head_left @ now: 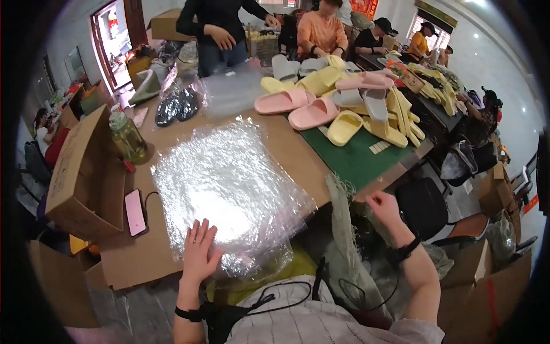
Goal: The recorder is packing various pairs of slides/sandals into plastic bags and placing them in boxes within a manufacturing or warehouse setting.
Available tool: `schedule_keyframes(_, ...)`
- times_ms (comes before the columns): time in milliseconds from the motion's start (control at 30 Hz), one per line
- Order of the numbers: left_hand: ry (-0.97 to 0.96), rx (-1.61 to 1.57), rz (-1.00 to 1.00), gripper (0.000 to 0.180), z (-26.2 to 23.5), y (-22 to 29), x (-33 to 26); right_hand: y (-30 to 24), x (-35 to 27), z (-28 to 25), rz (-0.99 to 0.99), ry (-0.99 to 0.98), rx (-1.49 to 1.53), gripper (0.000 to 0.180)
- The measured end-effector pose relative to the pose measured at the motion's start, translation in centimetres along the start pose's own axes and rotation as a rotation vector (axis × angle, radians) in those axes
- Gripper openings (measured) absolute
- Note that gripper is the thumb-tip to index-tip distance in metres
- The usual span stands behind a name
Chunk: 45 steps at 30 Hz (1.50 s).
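Note:
My left hand [200, 250] lies with fingers spread on the near edge of a stack of shiny clear plastic bags [223, 183]. The stack covers the middle of the cardboard-topped table and hangs a little over its front edge. Off the table's right side, my right hand [386, 211] is raised with its fingers curled in. Whether anything small is between those fingers cannot be made out. Close to it hangs a pale green woven sack [342, 223]. Beyond the bags lies a pile of slides, among them a pink slide [312, 113] and a yellow slide [345, 128].
An open cardboard box [86, 178] stands at the left, near a green drink bottle [127, 137] and a phone [135, 212]. Dark bagged footwear [177, 107] sits farther back. A person [220, 28] stands across the table. A black chair [422, 206] is to the right.

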<state>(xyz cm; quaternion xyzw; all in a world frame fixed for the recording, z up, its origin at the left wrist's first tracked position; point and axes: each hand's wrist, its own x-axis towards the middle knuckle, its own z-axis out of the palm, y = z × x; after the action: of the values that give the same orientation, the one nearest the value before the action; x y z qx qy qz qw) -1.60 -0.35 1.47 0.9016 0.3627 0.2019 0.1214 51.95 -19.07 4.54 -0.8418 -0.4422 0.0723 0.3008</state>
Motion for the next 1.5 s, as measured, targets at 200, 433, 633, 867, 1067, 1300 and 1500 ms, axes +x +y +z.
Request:
schedule_keyframes(200,0.008,-0.016,0.002,0.062,0.3,-0.3,0.1,-7.2,10.9,6.4,-0.303,0.112,0.032,0.031)
schedule_keyframes(433,-0.007,-0.031,-0.037,0.063,-0.1,-0.4,-0.2,-15.3,21.2,15.5,-0.419,0.053,-0.173,0.06)
schedule_keyframes(633,0.007,-0.008,-0.013,0.064,0.9,-0.6,-0.3,-16.5,23.8,21.3,-0.374,0.231,-0.407,0.085)
schedule_keyframes(867,0.027,-0.043,-0.026,0.062,0.8,0.0,0.0,-13.5,23.4,21.7,-0.449,0.335,-0.676,0.049)
schedule_keyframes(1067,0.005,-0.069,-0.046,0.063,0.3,-0.3,-0.3,-12.1,14.8,15.4,-0.581,0.044,-0.705,0.034)
schedule_keyframes(1300,0.059,-0.017,-0.002,0.059,0.3,-0.6,-0.1,-11.2,3.8,8.5,-0.699,-0.041,-0.372,0.037)
schedule_keyframes(1500,0.041,-0.001,-0.009,0.059,0.1,-0.1,-0.3,-12.9,0.6,7.7,-0.592,-0.057,-0.29,0.045)
